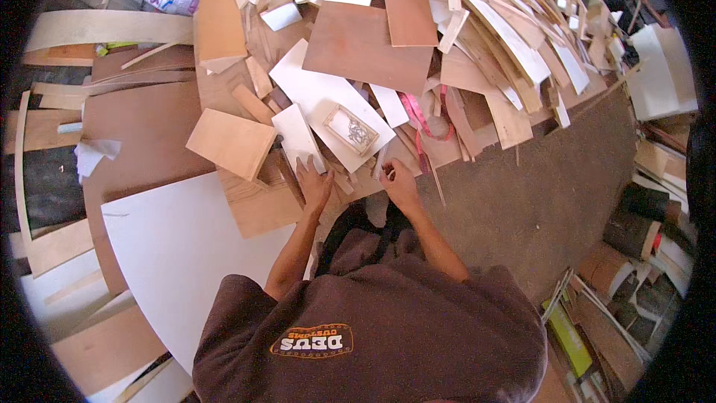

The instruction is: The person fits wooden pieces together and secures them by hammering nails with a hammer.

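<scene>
My left hand (pixel 314 185) lies with spread fingers on the near end of a narrow white board (pixel 300 134). To its right my right hand (pixel 401 183) is curled at the near edge of the wood pile, thumb and fingertips pinched together. What sits in that pinch, if anything, is too small to make out. Between and beyond my hands, a small open wooden box (pixel 350 130) with silvery metal pieces, possibly nails or screws, rests on a larger white board (pixel 302 78). A pink tape (pixel 419 121), looped like a measuring tape, lies just beyond my right hand.
Scrap boards and strips cover the wooden worktop (pixel 257 213). A tan wood block (pixel 231 143) sits left of my left hand; a brown panel (pixel 365 43) lies farther back. A large white sheet (pixel 179 254) leans at left. Concrete floor (pixel 514 209) stretches right; a person (pixel 638 4) appears far right.
</scene>
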Demonstrator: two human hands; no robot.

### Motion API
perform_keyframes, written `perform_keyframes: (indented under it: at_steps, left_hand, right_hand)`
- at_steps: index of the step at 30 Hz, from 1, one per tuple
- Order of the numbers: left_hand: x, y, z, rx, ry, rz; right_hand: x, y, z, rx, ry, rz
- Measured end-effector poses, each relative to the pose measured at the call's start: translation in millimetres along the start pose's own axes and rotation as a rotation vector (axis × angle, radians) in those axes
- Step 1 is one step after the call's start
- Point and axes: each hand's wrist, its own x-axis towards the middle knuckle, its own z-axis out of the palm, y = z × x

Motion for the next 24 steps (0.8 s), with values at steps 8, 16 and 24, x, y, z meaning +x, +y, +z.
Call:
perform_keyframes:
  at_steps: [8,16,24]
  left_hand:
    - [17.7,-13.2,11.9,0.049,0.133,0.096]
    - [32.8,-0.8,-20.6,0.047,-0.034,0.094]
    - [27.3,-11.6,-24.3,0.059,-0.086,0.288]
  right_hand:
    - [-41.7,-15.8,4.5,-0.008,0.065,-0.071]
    - [-79.8,-41.6,0.9,-0.12,0.16,-0.058]
    - [-91.7,-32.2,29.6,-0.154,0.283,-0.063]
